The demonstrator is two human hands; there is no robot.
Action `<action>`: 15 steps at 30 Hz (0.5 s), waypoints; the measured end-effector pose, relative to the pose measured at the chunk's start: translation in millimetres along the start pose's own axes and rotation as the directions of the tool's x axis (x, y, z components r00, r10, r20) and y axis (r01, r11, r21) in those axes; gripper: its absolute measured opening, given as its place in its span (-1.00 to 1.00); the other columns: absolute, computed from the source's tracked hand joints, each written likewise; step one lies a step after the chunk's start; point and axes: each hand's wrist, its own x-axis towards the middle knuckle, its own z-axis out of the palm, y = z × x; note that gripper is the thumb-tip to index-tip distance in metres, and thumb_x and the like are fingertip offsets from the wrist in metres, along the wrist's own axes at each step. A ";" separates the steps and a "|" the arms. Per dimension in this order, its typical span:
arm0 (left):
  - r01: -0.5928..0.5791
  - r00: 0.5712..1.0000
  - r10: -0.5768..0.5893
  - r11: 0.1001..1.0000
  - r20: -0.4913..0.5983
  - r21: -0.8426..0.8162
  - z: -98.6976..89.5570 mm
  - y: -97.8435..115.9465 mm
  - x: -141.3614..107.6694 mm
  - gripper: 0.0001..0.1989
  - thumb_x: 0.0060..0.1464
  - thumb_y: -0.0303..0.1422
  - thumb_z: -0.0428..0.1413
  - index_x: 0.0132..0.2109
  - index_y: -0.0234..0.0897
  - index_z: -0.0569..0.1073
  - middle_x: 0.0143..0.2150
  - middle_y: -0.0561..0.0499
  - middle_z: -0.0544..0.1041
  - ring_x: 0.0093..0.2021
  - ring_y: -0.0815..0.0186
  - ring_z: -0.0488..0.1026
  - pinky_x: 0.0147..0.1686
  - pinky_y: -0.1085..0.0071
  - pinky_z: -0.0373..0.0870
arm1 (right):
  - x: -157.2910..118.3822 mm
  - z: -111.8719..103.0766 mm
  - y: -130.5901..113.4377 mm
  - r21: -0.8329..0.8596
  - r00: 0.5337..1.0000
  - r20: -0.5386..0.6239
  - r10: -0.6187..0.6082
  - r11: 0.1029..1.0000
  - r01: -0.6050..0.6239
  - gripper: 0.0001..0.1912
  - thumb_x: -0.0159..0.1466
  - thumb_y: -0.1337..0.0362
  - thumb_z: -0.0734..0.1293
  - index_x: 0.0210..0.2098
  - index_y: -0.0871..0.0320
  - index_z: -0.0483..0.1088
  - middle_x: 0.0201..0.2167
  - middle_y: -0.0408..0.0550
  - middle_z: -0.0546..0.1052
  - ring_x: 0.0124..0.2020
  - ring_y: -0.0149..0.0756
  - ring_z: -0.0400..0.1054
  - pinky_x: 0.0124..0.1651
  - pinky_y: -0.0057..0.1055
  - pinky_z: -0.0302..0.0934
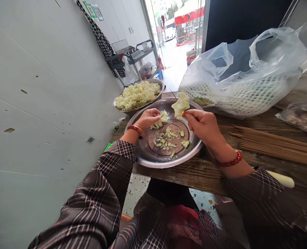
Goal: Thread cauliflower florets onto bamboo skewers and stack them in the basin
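Observation:
Over a wide steel basin, my left hand pinches a small cauliflower floret between thumb and fingers. My right hand is closed on the lower edge of a larger cauliflower piece, held upright near the basin's far rim. A thin wooden skewer sticks out at the top left of that piece; how far it runs inside is hidden. The two pieces are apart. Small cauliflower scraps and crumbs lie on the basin's bottom.
Behind the basin stands a bowl heaped with cauliflower. A plastic bag with net-wrapped contents sits at the right. Bamboo skewers lie on the wooden table, near a pale handle. A wall rises on the left.

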 end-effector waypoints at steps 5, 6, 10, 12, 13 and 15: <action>0.130 0.991 -0.098 0.789 0.087 -0.601 -5.9 17.4 -14.1 -0.71 -0.14 -0.50 0.26 -0.22 -0.33 0.40 -0.36 0.06 0.49 -0.36 0.34 0.53 -0.20 0.25 0.55 | -0.7 -0.2 1.6 -0.025 0.999 0.017 0.035 0.999 -0.035 -0.69 0.29 0.13 0.31 -0.31 0.22 0.59 -0.70 -0.24 0.34 -0.67 -0.46 0.13 -0.52 -0.45 0.06; 0.140 0.990 -0.099 0.747 0.099 -0.650 -6.9 20.6 -15.9 -0.70 -0.13 -0.51 0.26 -0.20 -0.32 0.38 -0.36 0.05 0.50 -0.34 0.30 0.56 -0.20 0.23 0.56 | -0.8 0.0 1.7 -0.031 0.999 0.019 0.041 0.999 -0.041 -0.68 0.29 0.12 0.31 -0.29 0.23 0.59 -0.70 -0.24 0.34 -0.67 -0.46 0.12 -0.52 -0.45 0.06; 0.098 0.995 -0.064 0.625 0.073 -0.775 -11.8 34.1 -20.2 -0.72 -0.03 -0.50 0.24 -0.15 -0.30 0.37 -0.29 -0.03 0.56 -0.26 0.21 0.62 -0.22 0.24 0.58 | -1.3 0.6 1.0 -0.069 0.997 0.064 0.038 0.997 -0.033 -0.64 0.28 0.08 0.31 -0.27 0.25 0.61 -0.70 -0.24 0.32 -0.66 -0.45 0.10 -0.54 -0.44 0.04; 0.036 0.999 -0.036 0.593 0.019 -0.805 -13.9 42.1 -22.2 -0.74 -0.02 -0.53 0.23 -0.16 -0.32 0.40 -0.27 -0.02 0.57 -0.32 0.30 0.59 -0.23 0.29 0.58 | -2.0 0.5 -0.2 -0.108 0.993 0.118 0.030 0.994 -0.017 -0.63 0.28 0.07 0.31 -0.28 0.24 0.62 -0.69 -0.23 0.32 -0.64 -0.44 0.11 -0.54 -0.44 0.04; 0.010 1.000 -0.022 0.582 -0.004 -0.813 -14.4 46.5 -23.5 -0.76 -0.01 -0.54 0.23 -0.16 -0.32 0.42 -0.28 -0.02 0.57 -0.34 0.34 0.57 -0.23 0.32 0.57 | -2.4 0.3 -0.9 -0.127 0.989 0.142 0.031 0.992 -0.013 -0.63 0.28 0.07 0.31 -0.29 0.24 0.62 -0.69 -0.22 0.32 -0.63 -0.43 0.12 -0.53 -0.44 0.04; -0.020 1.000 0.009 0.562 -0.018 -0.827 -13.6 55.4 -27.1 -0.78 -0.02 -0.56 0.24 -0.18 -0.33 0.46 -0.27 -0.01 0.57 -0.37 0.39 0.53 -0.24 0.36 0.56 | -3.4 0.0 -2.4 -0.156 0.985 0.167 0.041 0.988 -0.015 -0.62 0.29 0.06 0.31 -0.29 0.23 0.62 -0.69 -0.22 0.31 -0.62 -0.42 0.13 -0.53 -0.45 0.05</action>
